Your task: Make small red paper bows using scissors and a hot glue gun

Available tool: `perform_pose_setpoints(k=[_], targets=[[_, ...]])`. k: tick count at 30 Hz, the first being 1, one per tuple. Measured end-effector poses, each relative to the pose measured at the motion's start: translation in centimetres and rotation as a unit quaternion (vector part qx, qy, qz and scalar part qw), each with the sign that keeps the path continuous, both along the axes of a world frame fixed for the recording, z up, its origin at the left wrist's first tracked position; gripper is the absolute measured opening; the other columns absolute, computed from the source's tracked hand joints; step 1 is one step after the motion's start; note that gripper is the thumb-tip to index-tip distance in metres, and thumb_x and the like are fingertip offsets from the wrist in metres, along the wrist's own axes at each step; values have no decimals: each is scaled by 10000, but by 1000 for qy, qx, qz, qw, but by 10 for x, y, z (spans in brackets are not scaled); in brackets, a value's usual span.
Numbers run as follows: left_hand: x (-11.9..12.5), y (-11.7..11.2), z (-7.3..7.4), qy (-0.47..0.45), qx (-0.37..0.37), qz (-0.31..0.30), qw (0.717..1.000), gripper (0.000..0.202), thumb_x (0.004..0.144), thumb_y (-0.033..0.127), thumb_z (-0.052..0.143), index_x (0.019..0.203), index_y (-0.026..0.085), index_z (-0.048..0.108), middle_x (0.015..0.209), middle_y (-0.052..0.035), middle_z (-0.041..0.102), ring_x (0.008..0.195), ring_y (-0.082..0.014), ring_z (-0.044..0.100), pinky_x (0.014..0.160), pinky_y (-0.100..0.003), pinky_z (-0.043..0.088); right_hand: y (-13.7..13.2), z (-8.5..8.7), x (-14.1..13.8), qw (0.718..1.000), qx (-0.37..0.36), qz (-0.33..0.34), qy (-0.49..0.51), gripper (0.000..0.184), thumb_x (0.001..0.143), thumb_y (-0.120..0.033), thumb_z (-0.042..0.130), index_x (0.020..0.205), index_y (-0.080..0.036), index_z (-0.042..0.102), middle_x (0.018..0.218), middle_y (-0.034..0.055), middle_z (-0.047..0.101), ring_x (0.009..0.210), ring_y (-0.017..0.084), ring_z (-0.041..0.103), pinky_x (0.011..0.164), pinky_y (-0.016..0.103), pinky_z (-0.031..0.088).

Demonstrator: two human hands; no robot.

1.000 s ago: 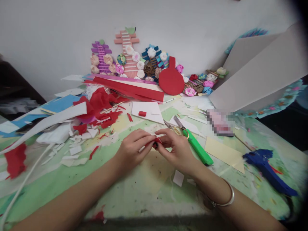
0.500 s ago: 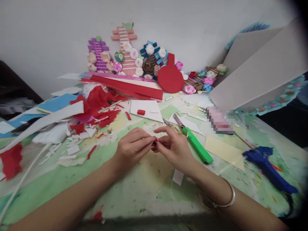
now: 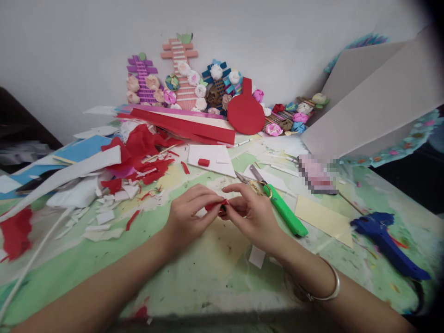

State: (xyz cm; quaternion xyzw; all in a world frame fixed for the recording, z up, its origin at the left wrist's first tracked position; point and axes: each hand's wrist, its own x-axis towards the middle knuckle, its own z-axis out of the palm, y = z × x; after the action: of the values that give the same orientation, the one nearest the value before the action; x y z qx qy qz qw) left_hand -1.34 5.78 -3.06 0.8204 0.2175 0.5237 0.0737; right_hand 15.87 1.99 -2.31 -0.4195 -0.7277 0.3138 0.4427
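Between the fingertips of both hands is a small piece of red paper [image 3: 225, 202], mostly covered by the fingers. My left hand [image 3: 192, 215] pinches it from the left, and a bit of red shows under its fingers. From the right, my right hand [image 3: 255, 215] pinches the same piece with thumb and fingers, its index finger raised and bent. Just past my right hand lie small scissors [image 3: 255, 185] with gold handles and a green utility knife [image 3: 286, 210] with its blade out. Beyond the hands, a small red block [image 3: 203, 162] rests on a white board [image 3: 211, 155].
Red and white paper scraps [image 3: 145, 171] cover the left side. A blue glue gun [image 3: 388, 245] lies at the right, near a yellow sheet [image 3: 324, 219] and a blurred-out phone-like object [image 3: 317, 173]. Paper-flower crafts [image 3: 185, 83] and a red guitar-shaped cutout [image 3: 245, 113] lean on the wall.
The left fingers have shifted slightly on the red paper, and more red now shows beneath them. My right hand has hardly moved, and the things on the table lie as before.
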Motion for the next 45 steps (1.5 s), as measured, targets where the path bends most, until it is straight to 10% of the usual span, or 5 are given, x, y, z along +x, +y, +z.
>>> perform_pose_setpoints(k=[24,45], targets=[[-1,2,1,-3,-10,18,1000,258,804,74,645,1048,154,675,854,-71,699,789,-156,641,712,-284,531,2,0,0,999,-6,-23,32,287,879,-189,515,1158,-210,448,857,42,738,779,158,721,755,304,575],[-8,1,7,55,180,38,981,238,796,61,641,1004,178,638,812,-60,687,798,-191,594,683,-341,496,1,4,-4,983,-102,-39,151,115,761,-230,684,860,-176,660,793,41,736,759,173,716,713,299,605]])
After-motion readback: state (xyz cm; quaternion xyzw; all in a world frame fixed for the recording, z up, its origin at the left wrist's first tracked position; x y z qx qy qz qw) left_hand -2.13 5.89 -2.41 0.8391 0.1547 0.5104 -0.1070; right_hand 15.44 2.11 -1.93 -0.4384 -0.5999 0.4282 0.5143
